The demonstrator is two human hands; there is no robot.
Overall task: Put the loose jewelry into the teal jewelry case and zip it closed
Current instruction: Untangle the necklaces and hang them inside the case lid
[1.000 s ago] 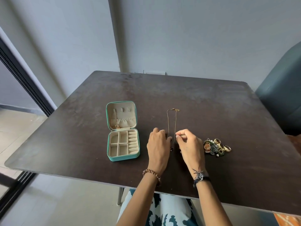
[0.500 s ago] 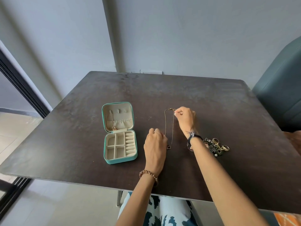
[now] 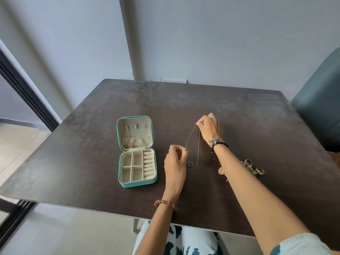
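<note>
Head view: right hand [image 3: 211, 128] pinches the far end of a thin necklace [image 3: 198, 144], left hand [image 3: 175, 162] pinches its near strand, chain lying on the table [image 3: 92, 153]. Teal jewelry case [image 3: 137, 153] open, left of both hands. Loose rings [image 3: 253, 167] beside right forearm.

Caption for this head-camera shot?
Both hands hold a thin necklace beside the open teal case.
</note>
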